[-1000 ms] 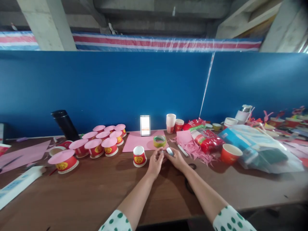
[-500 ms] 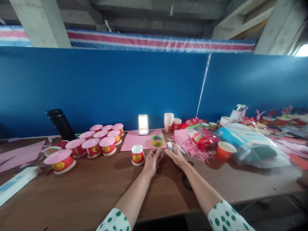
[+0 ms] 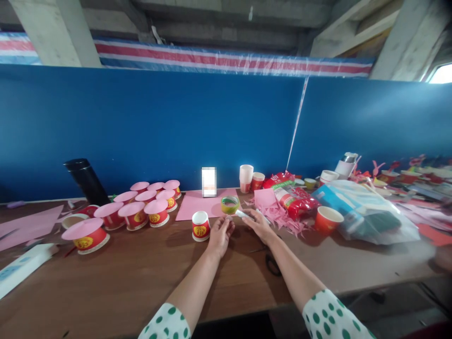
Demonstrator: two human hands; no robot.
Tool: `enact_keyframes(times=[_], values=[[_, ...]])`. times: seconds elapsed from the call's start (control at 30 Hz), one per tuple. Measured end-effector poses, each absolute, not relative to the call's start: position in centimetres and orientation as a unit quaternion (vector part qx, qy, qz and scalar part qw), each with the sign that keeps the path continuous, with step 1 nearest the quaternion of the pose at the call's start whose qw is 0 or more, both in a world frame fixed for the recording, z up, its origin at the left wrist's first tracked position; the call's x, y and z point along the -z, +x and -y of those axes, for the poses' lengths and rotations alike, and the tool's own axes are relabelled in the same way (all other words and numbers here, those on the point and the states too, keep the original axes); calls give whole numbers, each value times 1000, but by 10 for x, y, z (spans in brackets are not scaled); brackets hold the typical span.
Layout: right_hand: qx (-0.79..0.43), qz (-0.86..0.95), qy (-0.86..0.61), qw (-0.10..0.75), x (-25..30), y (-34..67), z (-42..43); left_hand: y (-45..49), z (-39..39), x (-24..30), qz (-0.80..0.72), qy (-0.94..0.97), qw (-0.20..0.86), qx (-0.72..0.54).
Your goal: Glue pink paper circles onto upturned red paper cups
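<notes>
My left hand [image 3: 220,238] is closed in a pinch around a small pale piece [image 3: 229,218], too small to identify. Facing it, my right hand [image 3: 262,228] grips a small white tube [image 3: 241,213], its end pointing toward the left fingertips. A gap separates the two hands above the brown table [image 3: 141,278]. Just left of my left hand, a red and white paper cup [image 3: 200,227] with a yellow emblem stands upright. Behind the hands, a roll of yellow-green tape [image 3: 229,205] lies on a pink sheet [image 3: 190,206]. Black-handled scissors [image 3: 271,264] lie partly under my right forearm.
Several red cups [image 3: 134,217] topped with pink discs stand at left, near a black bottle [image 3: 84,181]. Pink paper strips [image 3: 282,220], a red package [image 3: 298,200], an orange cup [image 3: 327,220] and a plastic bag [image 3: 374,214] lie at right. A phone-like screen [image 3: 209,181] stands behind.
My right hand has turned the white tube so it points left toward my left hand. The left hand keeps its pinch, and the view has shifted slightly.
</notes>
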State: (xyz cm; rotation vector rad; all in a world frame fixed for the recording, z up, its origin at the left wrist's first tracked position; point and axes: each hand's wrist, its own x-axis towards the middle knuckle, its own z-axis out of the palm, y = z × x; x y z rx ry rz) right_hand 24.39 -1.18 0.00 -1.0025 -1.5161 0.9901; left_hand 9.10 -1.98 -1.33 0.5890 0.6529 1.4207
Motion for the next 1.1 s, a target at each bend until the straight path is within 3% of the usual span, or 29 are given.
enact_keyframes(times=[1.1], values=[[-400, 659, -426, 474, 0, 246, 12, 94, 19, 15, -308, 297, 654, -624]])
